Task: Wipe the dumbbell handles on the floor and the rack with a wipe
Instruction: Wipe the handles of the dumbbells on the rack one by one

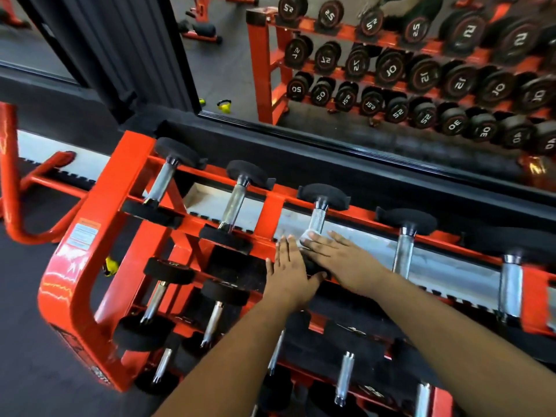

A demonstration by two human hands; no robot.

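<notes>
The wipe (306, 236) is pressed by the right hand (337, 257) against the near end of a handle (318, 219) on the top tier of the rack (99, 224), the third dumbbell from the rack's left end. The right fingers lie straight over the wipe, not curled round it. The left hand (290, 267) rests flat just beside it, fingers straight, its thumb hooked over the near black head of that dumbbell. The two hands are almost touching.

The task is judged to be under way on the top tier. Whether the two handles to the left have been wiped cannot be told; nothing on them shows it. The handles toward the right end and those on the lower tiers are presumably left. No dumbbells on the floor are seen.
</notes>
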